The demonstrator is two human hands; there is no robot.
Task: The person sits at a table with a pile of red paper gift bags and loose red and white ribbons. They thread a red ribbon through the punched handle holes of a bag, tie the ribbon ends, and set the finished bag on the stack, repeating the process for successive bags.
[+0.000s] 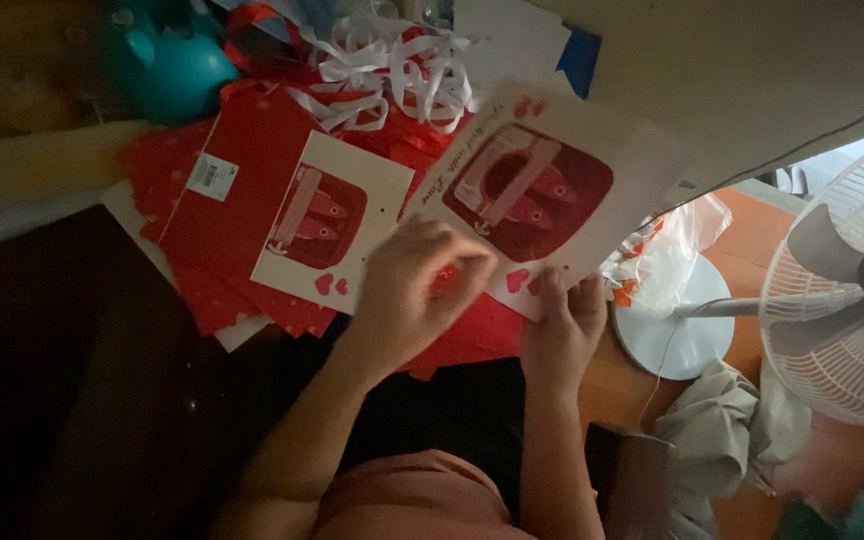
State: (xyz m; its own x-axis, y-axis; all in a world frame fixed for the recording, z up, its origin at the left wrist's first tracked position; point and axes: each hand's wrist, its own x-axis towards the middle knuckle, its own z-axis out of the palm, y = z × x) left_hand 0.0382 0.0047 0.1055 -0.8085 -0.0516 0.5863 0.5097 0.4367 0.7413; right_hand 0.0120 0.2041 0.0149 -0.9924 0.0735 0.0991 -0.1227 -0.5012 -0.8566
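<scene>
**Left hand** (417, 290): fingers curled together, pinching near the lower edge of a white card, over something red that is too blurred to name. Whether the pinch takes the card edge itself or a small red piece on it, I cannot tell.

**Right hand** (560, 325): fingers closed on the lower right edge of the same card, thumb beneath and fingertips on top, steadying it.

**White card, held** (542, 190): tilted, lifted between both hands above the heap; bears a dark red rounded-square window panel, small red hearts at two corners and a line of script.

**Step in hand (judgement)**: the card seems to be under assembly or having a part fitted at its lower edge. The next move would call for a steady right-hand hold while the left works the red piece with fine fingertip control.

**Second white card** (332, 222): same design, lying flat just left of the held one, on top of a red sheet.

**Red sheets with a white label** (237, 190): stacked beneath, spread leftward.

**White ribbon, curled** (392, 70): heaped above the cards.

**Teal rounded object** (167, 60): upper left, blurred.

**White fan** (842, 290): at right, standing on a round base (677, 335).

**Clear plastic bag** (667, 245): beside the base.

**Pale crumpled cloth** (722, 420): below the fan.
</scene>
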